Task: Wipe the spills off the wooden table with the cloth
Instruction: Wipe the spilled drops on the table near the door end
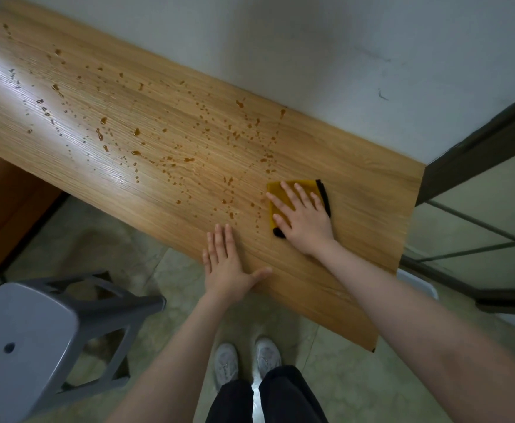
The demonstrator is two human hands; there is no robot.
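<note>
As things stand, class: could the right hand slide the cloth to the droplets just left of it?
Probably yes. The right hand lies flat on the cloth, and bare table separates it from the nearest droplets; nothing blocks the way.

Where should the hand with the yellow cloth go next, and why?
Probably slide to the left. The right hand presses flat on the yellow cloth near the right end of the wooden table, and the brown spills start just left of the cloth and spread far across the wood. The left hand rests flat at the near edge, steadying.
</note>
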